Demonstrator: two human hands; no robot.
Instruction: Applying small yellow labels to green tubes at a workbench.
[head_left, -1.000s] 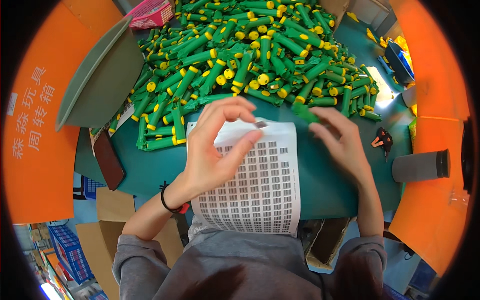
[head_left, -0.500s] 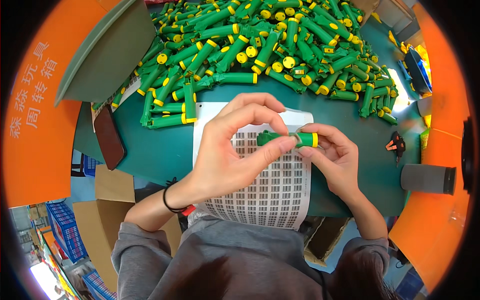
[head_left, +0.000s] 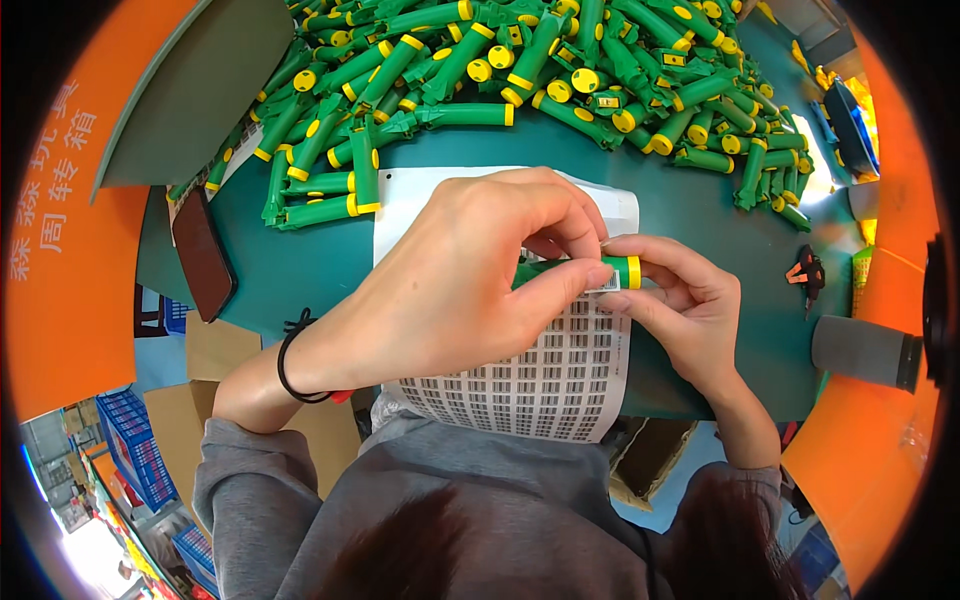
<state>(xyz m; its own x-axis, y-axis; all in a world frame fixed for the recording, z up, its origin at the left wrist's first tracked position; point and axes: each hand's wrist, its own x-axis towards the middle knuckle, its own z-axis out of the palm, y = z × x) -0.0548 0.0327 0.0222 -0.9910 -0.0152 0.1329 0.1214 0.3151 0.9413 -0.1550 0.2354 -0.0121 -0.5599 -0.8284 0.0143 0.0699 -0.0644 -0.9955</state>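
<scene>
My left hand (head_left: 470, 280) and my right hand (head_left: 680, 300) meet over a white sheet of small barcode stickers (head_left: 545, 375) that lies on the green table and hangs over its near edge. Between them they hold one green plastic tube with a yellow ring (head_left: 610, 271), lying sideways. My left thumb and forefinger press a small white sticker (head_left: 606, 286) against the tube near its yellow end. My right fingers grip that yellow end. A black hair tie circles my left wrist.
A big heap of the same green and yellow tubes (head_left: 560, 70) covers the far half of the green table (head_left: 300, 270). A dark phone (head_left: 203, 252) lies at the left edge. A grey cylinder (head_left: 865, 350) and a small black clip sit at the right. Orange bins flank the table.
My right hand took a tube from the heap and brought it over the sticker sheet. My left hand came onto it and now presses a sticker on it.
</scene>
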